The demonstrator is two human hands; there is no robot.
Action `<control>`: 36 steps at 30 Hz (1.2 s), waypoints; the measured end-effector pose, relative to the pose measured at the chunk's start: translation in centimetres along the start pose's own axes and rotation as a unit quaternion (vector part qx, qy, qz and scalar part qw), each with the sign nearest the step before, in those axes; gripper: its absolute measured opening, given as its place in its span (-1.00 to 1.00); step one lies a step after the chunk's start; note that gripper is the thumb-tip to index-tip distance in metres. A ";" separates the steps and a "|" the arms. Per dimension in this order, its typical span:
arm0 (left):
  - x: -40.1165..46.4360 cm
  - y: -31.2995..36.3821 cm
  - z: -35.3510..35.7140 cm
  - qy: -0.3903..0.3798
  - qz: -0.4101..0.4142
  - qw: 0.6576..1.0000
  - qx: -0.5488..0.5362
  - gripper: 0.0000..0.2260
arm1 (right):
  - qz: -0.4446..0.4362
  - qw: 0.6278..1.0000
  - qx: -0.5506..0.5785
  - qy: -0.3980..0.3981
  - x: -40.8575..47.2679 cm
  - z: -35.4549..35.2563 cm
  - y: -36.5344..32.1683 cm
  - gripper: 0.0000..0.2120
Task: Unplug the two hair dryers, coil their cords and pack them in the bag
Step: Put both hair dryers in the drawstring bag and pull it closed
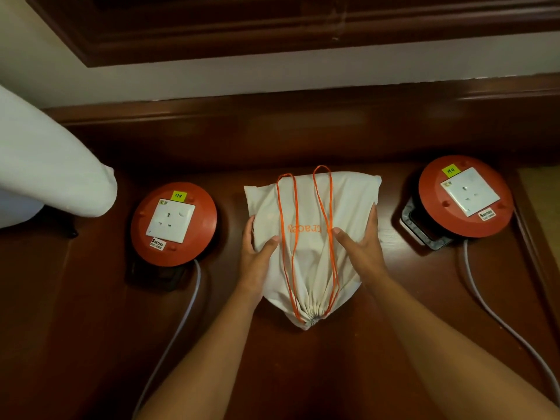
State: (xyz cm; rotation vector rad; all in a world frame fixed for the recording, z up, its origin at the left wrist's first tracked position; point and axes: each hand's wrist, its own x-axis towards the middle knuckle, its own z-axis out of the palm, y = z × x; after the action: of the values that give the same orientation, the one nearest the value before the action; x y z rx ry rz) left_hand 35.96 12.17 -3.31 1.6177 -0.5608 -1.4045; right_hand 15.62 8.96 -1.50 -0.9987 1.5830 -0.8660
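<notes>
Your left hand (256, 253) and right hand (362, 247) clasp the sides of the soft, bulging cloth bag (306, 213) lying between two socket reels — likely lumpy and shifting, so support it underneath or lift by its cinched neck.

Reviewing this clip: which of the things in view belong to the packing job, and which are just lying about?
Part of the job:
- cream cloth drawstring bag with orange cords, cinched shut, held by left hand and right hand
- two round red extension reels with white sockets, left and right, nothing plugged in

Lying about:
- white fabric at left
- dark wooden surface
</notes>
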 end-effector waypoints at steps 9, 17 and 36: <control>1.3 1.3 0.8 0.001 0.016 1.000 -0.017 -0.36 | -0.022 1.000 -0.003 -0.013 2.4 0.2 -0.8 -0.08; 3.4 1.9 1.0 0.002 0.027 0.999 -0.022 -0.41 | -0.009 1.000 -0.013 -0.023 4.6 0.8 -0.9 -0.03; 2.1 3.1 0.9 0.013 0.039 0.996 0.084 -0.39 | -0.029 0.998 -0.060 -0.017 4.1 -0.7 -0.9 -0.29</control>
State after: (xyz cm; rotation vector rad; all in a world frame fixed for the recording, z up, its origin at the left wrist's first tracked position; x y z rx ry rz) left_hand 36.27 8.58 -1.78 1.7235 -0.7360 -1.3064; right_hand 14.62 4.90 -2.04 -1.1437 1.5977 -0.7968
